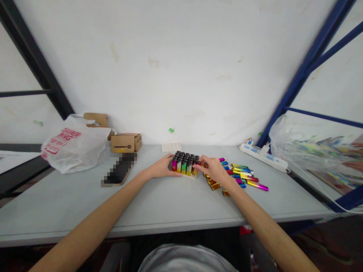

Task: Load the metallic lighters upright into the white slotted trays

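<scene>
Upright lighters (pixel 183 166) with black tops and bright shiny bodies stand packed in rows in a pale tray (pixel 190 176) near the middle of the table. My left hand (pixel 161 166) is curled around the tray's left side, thumb at the front. At the right front corner, my right hand (pixel 212 168) pinches one lighter, whose body is partly covered by the fingers. Shiny multicoloured pieces, long and slim like lighter casings (pixel 257 185), lie in a loose heap beside and under my right wrist; some are hidden.
Behind the lighters, a white gridded tray (pixel 171 147) lies by the wall. To the left are a phone (pixel 120 170), a cardboard box (pixel 125 143) and a white plastic bag (pixel 76 143). A power strip (pixel 265 156) with a cable sits at the right, near a blue frame (pixel 295 87).
</scene>
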Demonstrator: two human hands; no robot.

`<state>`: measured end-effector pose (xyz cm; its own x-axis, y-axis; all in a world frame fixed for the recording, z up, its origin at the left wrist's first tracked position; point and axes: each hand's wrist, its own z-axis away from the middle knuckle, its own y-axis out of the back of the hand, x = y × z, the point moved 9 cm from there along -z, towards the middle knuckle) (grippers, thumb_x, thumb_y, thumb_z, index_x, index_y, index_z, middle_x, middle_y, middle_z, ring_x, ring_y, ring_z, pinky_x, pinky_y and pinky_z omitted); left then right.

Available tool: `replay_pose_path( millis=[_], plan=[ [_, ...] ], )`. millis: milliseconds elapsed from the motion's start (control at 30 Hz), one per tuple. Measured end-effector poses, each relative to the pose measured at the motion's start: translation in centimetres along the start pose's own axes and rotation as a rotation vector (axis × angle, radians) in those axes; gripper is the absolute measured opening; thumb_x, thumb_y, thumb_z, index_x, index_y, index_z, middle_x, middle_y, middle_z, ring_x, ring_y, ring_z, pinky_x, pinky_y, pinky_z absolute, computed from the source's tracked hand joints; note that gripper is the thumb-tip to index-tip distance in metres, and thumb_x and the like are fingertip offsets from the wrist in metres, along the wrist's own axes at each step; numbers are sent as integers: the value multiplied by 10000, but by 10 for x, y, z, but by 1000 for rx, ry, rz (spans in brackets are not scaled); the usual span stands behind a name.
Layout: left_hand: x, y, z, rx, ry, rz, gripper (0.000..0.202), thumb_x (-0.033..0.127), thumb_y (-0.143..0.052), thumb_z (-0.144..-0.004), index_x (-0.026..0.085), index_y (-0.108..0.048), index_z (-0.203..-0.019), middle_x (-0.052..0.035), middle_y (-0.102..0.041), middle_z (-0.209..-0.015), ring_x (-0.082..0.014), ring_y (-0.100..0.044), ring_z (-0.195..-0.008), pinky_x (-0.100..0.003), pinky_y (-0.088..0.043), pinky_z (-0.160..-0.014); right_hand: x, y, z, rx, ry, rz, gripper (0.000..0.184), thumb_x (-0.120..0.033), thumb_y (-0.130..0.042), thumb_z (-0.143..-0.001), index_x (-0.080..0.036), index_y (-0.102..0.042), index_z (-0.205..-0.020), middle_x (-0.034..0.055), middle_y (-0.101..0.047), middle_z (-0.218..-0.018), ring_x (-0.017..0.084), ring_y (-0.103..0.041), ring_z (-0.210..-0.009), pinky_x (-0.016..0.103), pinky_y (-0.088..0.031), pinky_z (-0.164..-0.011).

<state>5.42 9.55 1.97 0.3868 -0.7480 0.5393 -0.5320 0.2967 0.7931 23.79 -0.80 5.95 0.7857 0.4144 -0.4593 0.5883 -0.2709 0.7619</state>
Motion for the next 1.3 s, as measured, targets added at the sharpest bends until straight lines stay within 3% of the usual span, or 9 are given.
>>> replay_pose_path(
  millis=[333, 467, 600, 767, 867, 967, 1067, 1167, 1300],
  plan=[
    [-3, -2, 0, -6, 13, -7, 932, 654, -870, -649, 178, -590, -1400, -147, -603, -1396, -375, -599, -1271, -499, -458, -1153, 4, -5, -1, 4, 15, -6, 353, -568, -637, -964, -219, -647, -917, 2, -702, -718, 162, -613, -596, 256, -378, -583],
    [-2, -2, -1, -12, 4, -21, 909, 665, -854, -671, 187, -590, -1397, -139, -598, -1395, -361, -594, -1277, -484, -452, -1161, 0, -11, -3, -92, 45, 139, 380, -578, -597, -987, -214, -653, -898, 5, -689, -687, 159, -577, -572, 256, -323, -564],
    [-1, -2, -1, -16, -8, -20, 917, 669, -853, -672, 182, -588, -1403, -144, -598, -1400, -365, -588, -1279, -489, -440, -1168, 1, -10, -5, -99, -27, 323, 477, -665, -616, -935, -207, -668, -812, 35, -703, -692, 169, -584, -590, 268, -277, -565],
    [-2, 0, -1, -12, 5, -36, 935, 692, -840, -674, 179, -588, -1414, -147, -589, -1427, -381, -575, -1298, -492, -428, -1178, 3, 6, -3, -145, -41, 158, 540, -638, -476, -1018, -200, -679, -776, 9, -667, -650, 146, -552, -580, 266, -313, -579],
    [-1, 0, -1, -14, 3, -37, 910, 709, -836, -665, 188, -621, -1380, -135, -597, -1425, -383, -581, -1290, -484, -426, -1183, 27, 48, 7, -43, -92, 115, 529, -547, -398, -1063, -198, -692, -796, 14, -682, -666, 161, -577, -606, 283, -397, -635],
    [-1, 0, -1, -18, 0, -23, 879, 707, -841, -661, 208, -638, -1355, -120, -615, -1406, -369, -589, -1281, -467, -432, -1180, 67, 94, 33, -4, -147, 174, 393, -490, -488, -1015, -196, -745, -967, 83, -775, -920, 232, -678, -801, 339, -495, -744],
    [-3, 1, -1, -2, 18, 2, 895, 698, -857, -638, 213, -634, -1357, -117, -623, -1401, -368, -598, -1272, -468, -441, -1171, 113, 125, 72, -29, -238, 273, 339, -438, -564, -937, -191, -770, -1047, 142, -776, -1094, 305, -712, -983, 435, -538, -924],
    [-4, 0, -2, 3, 26, 9, 916, 705, -859, -626, 206, -632, -1359, -122, -623, -1405, -374, -599, -1276, -467, -440, -1173, 146, 137, 106, -35, -302, 349, 367, -411, -596, -884, -176, -779, -1098, 180, -749, -1206, 359, -689, -1140, 496, -517, -1039],
    [-3, 1, -2, 3, 15, -4, 924, 712, -849, -636, 197, -628, -1371, -126, -621, -1411, -382, -597, -1276, -474, -435, -1175, 161, 131, 126, -18, -359, 275, 393, -472, -530, -926, -215, -793, -1066, 142, -775, -1161, 344, -720, -1078, 480, -554, -988]
  ],
)
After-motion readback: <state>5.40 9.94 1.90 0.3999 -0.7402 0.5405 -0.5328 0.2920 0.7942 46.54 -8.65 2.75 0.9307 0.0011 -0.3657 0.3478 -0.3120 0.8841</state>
